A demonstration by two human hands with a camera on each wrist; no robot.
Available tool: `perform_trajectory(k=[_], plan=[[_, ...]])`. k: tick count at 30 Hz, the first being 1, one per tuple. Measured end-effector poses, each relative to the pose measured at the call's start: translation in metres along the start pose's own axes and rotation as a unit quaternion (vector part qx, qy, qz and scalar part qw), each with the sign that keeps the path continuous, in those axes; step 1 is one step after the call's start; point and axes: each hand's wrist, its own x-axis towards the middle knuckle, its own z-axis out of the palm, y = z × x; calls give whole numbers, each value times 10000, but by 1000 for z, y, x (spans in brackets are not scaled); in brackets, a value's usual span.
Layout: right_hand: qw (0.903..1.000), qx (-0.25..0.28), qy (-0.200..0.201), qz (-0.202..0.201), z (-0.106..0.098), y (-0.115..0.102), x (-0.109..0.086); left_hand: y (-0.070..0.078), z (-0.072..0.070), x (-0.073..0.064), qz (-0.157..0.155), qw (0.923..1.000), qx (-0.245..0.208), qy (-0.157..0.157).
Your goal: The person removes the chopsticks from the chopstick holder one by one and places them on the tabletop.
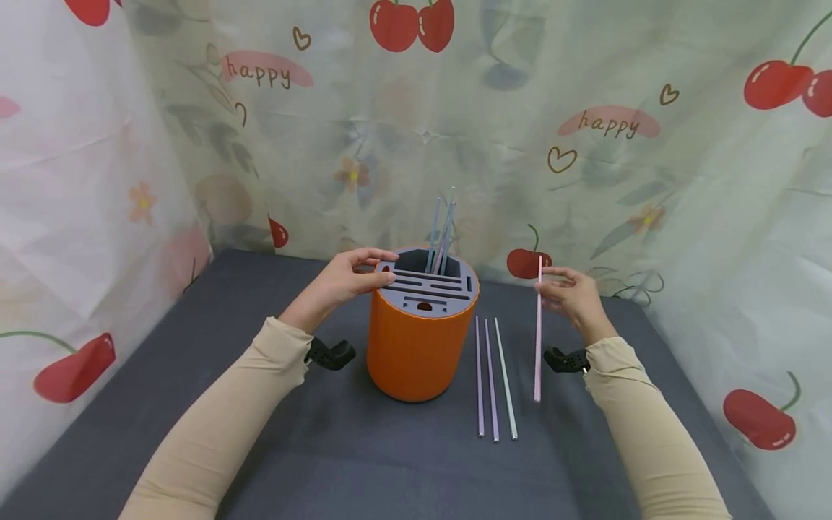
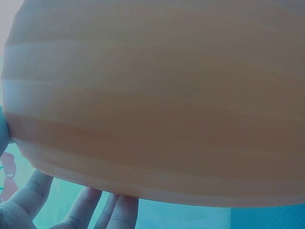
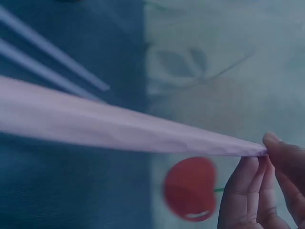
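A round orange utensil holder (image 1: 412,361) with a slotted grey top stands at the middle of the table. My left hand (image 1: 354,278) grips its left rim, thumb on the top edge. In the left wrist view the orange wall (image 2: 157,109) fills most of the frame, with fingertips (image 2: 125,212) against its edge. Several chopsticks (image 1: 433,232) stand in the holder's back compartment. To the right, my right hand (image 1: 575,296) pinches a pink chopstick (image 1: 538,339) by its thin end, the thicker end pointing down toward me.
Three chopsticks (image 1: 491,390) lie side by side on the dark table (image 1: 364,469), between the holder and my right hand. Two are purple and one is pale green. A cherry-printed curtain (image 1: 416,130) encloses the back and both sides.
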Motion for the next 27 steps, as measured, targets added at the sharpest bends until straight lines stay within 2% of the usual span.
perform_trajectory(k=[5, 10, 21, 27], plan=[[9957, -724, -26, 575, 2, 42, 2, 0, 0, 0, 3, 10000, 9, 1], [9904, -955, 6, 999, 6, 68, 2, 1, 0, -1, -23, 10000, 5, 23], [9781, -1471, 43, 1473, 21, 94, 4, 0, 0, 0, 19, 10000, -11, -15], [9727, -1761, 125, 1505, 25, 100, 7, 0, 0, 0, 3, 10000, -19, -12]])
